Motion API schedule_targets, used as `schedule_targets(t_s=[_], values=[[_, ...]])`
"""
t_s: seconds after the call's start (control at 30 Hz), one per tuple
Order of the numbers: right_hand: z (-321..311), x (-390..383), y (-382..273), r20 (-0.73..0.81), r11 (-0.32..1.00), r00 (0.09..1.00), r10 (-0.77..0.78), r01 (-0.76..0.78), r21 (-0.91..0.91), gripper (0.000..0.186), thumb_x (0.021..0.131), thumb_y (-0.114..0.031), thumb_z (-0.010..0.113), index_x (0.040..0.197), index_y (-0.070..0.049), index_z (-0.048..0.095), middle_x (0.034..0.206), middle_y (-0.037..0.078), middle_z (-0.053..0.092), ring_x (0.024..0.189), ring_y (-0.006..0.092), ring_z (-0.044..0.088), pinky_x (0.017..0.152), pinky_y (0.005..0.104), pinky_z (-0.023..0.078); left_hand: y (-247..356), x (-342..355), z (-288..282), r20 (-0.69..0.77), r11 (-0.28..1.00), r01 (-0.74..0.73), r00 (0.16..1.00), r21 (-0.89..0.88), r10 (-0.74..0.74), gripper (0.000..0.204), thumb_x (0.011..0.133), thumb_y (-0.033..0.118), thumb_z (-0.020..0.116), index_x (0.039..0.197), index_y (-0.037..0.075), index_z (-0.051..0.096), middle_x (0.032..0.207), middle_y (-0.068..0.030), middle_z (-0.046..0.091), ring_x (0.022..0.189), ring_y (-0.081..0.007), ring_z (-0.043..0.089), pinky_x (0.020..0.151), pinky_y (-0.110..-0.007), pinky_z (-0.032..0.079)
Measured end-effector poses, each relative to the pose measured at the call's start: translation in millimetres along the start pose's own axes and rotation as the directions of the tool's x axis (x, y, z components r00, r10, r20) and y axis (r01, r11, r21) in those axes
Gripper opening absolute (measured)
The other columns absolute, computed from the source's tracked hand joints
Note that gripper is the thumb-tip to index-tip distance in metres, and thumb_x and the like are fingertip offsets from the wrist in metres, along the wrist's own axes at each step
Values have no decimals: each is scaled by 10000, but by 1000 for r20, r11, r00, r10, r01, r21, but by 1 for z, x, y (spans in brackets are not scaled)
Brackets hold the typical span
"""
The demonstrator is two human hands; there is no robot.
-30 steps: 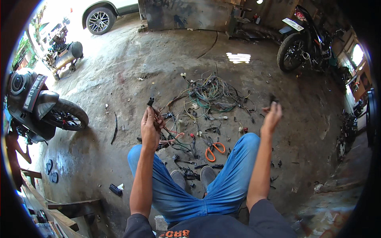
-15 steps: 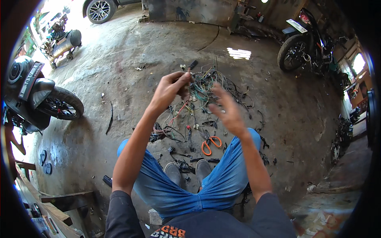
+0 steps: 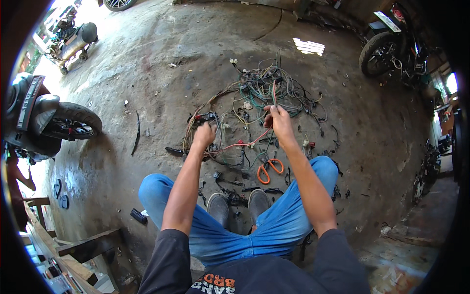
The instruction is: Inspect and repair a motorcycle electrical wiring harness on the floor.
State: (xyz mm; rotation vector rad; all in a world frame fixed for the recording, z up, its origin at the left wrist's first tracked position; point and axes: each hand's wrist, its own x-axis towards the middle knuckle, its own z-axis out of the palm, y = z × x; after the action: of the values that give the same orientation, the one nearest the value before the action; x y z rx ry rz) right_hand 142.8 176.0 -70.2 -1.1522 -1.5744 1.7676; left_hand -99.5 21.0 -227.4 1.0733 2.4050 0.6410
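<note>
A tangled wiring harness [image 3: 262,98] of green, black and brown wires lies on the floor in front of my feet. My right hand [image 3: 281,125] is closed in a pinch at its near side, on a red wire [image 3: 259,138]. This wire runs from above the fingers down and left across the floor. To the left, my left hand [image 3: 204,135] is curled beside a bundle of dark wires and black connectors [image 3: 209,117]; what its fingers hold, if anything, is hidden. Orange-handled scissors [image 3: 264,175] lie between my knees, below the right hand.
Cut black pieces [image 3: 227,186] and connectors litter the floor around my shoes [image 3: 218,208]. One motorcycle [image 3: 63,122] stands at the left, another [image 3: 391,49] at the far right. A compressor [image 3: 73,46] is at the far left, and a wooden bench [image 3: 58,250] at the near left.
My left hand has moved down and left, off the dark piece it pinched. My right hand, open and blurred before, has closed on the red wire. The view has tilted downward.
</note>
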Motion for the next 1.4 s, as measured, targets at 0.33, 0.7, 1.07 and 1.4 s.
schedule_targets(t_s=[0.33, 0.7, 1.07, 1.4], values=[[-26, 17, 17, -328, 860, 935, -136, -53, -508, 611, 1008, -351, 592, 1496, -17, 438, 1117, 220, 678, 1087, 346, 664, 978, 418, 506, 21, -22, 39, 352, 962, 192, 929, -195, -114, 454, 925, 353, 684, 1053, -82, 684, 861, -262, 733, 806, -367, 738, 729, -466, 587], [-15, 17, 25, -172, 724, 976, -134, -22, -689, 605, 876, -264, 680, 1423, -37, 553, 1361, 304, 520, 1248, 426, 548, 1069, 437, 440, 36, -25, -1, 393, 499, 323, 919, -804, 38, 563, 948, -24, 501, 1498, 79, 432, 1321, -109, 632, 974, -261, 728, 713, -359, 615], [41, -20, -8, 129, 695, 794, -594, 587, -416, 370, 981, -332, 672, 1183, -25, 715, 1207, 164, 682, 1170, 299, 638, 1018, 407, 480, 123, -105, -52, 99, 493, -84, 937, -866, 335, 472, 971, 60, 642, 1421, -12, 522, 1247, -51, 639, 1066, -106, 599, 938, -294, 506], [45, -79, -45, 294, 866, 834, -467, 498, -37, 211, 952, -57, 695, 1160, -40, 730, 880, 26, 737, 841, 87, 673, 739, 270, 545, 132, -133, -88, 155, 520, -102, 890, -848, 428, 356, 1062, 214, 579, 1262, -79, 611, 1149, -70, 699, 1101, -132, 632, 991, -314, 506]])
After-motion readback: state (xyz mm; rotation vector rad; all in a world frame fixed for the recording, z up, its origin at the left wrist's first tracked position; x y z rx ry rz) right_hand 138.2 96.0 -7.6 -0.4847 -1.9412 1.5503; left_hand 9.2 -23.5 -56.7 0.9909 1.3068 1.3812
